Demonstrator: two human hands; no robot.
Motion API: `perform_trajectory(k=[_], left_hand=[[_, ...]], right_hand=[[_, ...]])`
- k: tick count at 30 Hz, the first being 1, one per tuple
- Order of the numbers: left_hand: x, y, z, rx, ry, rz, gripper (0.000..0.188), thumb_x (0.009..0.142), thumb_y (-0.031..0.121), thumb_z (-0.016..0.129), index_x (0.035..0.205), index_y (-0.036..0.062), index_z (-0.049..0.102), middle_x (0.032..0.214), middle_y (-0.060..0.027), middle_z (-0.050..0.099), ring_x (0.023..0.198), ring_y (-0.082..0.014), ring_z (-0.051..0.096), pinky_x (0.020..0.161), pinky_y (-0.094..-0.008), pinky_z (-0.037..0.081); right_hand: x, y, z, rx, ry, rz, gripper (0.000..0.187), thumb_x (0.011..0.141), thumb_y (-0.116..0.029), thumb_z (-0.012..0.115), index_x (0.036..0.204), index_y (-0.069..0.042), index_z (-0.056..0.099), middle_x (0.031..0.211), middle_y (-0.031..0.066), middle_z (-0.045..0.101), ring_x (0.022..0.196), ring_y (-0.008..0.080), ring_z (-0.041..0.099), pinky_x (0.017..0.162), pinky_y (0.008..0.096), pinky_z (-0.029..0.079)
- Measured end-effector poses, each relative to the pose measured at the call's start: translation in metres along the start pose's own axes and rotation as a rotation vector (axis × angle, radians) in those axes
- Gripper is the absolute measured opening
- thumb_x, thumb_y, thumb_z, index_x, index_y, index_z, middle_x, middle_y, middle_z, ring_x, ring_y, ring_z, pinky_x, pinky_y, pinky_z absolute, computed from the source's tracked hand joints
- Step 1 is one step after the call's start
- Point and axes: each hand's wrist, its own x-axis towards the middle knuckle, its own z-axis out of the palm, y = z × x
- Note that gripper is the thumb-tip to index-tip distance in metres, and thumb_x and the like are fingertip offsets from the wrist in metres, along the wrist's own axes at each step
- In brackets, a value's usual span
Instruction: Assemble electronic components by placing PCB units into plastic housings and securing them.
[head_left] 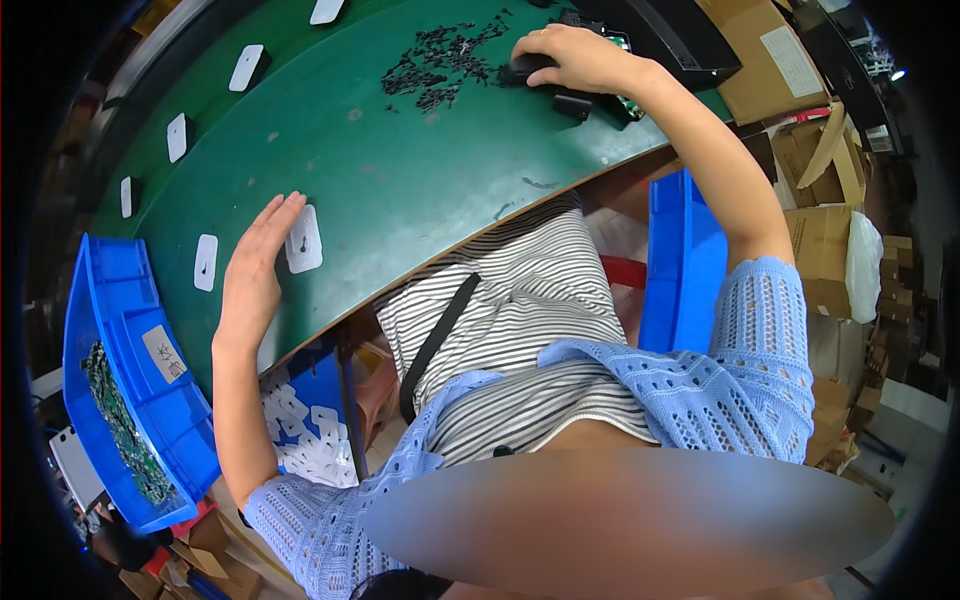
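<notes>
My left hand (252,272) rests on the green table with its fingers stretched out. Its fingertips lie beside a white rounded rectangular plate (303,240) that bears a small black piece. A second such plate (205,262) lies left of this hand. At the far side, my right hand (575,60) has its fingers curved over a black rounded object (524,70), whose exact kind I cannot make out. Left of it spreads a loose pile of small black parts (440,65). A short black block (573,106) and a green circuit board (630,106) lie close under my right wrist.
Several white-topped blocks (247,67) stand along the table's far left strip. A blue bin (140,300) at the left holds green circuit boards. White plates (310,430) fill a container below the table edge. Another blue bin (680,260) and cardboard boxes (770,60) are at the right.
</notes>
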Motion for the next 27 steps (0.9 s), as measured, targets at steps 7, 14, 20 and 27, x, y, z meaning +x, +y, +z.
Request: perform_trajectory(k=[7,14,20,27], left_hand=[[0.006,0.012,0.012,-0.115,0.135,-0.162,0.056,0.079,-0.012,0.054,0.129,0.0130,0.052,0.129,-0.0129,0.054,0.122,-0.0305,0.048,0.100,-0.0385,0.042],[0.025,0.026,0.016,-0.184,0.112,0.003,0.061,0.075,-0.017,0.044,0.129,0.0101,0.052,0.135,-0.0072,0.051,0.129,-0.0284,0.044,0.108,-0.0395,0.033],[0.015,0.023,0.013,-0.184,0.008,-0.004,0.069,0.072,-0.019,0.039,0.130,0.0139,0.053,0.131,-0.0116,0.054,0.122,-0.0284,0.049,0.102,-0.0379,0.039],[0.007,0.030,0.006,-0.161,0.002,-0.059,0.058,0.075,-0.007,0.061,0.129,0.0120,0.054,0.122,-0.0116,0.057,0.113,-0.0292,0.053,0.093,-0.0365,0.046]], right_hand=[[-0.002,-0.028,0.015,0.398,0.384,-0.067,0.042,0.090,-0.030,0.061,0.124,-0.008,0.052,0.103,0.0110,0.063,0.094,0.0250,0.060,0.083,0.0343,0.048],[-0.008,-0.098,0.026,0.854,0.002,-0.079,0.032,0.092,-0.033,0.057,0.116,-0.012,0.056,0.073,0.0020,0.055,0.073,0.0115,0.049,0.065,0.0265,0.040],[-0.015,-0.086,0.036,0.319,0.425,0.013,0.027,0.086,-0.032,0.063,0.106,-0.014,0.065,0.104,0.0083,0.059,0.099,0.0252,0.057,0.083,0.0349,0.047],[-0.045,-0.099,0.058,0.289,0.508,-0.030,0.039,0.081,-0.028,0.070,0.116,-0.016,0.062,0.105,0.0080,0.060,0.099,0.0259,0.058,0.086,0.0323,0.047]])
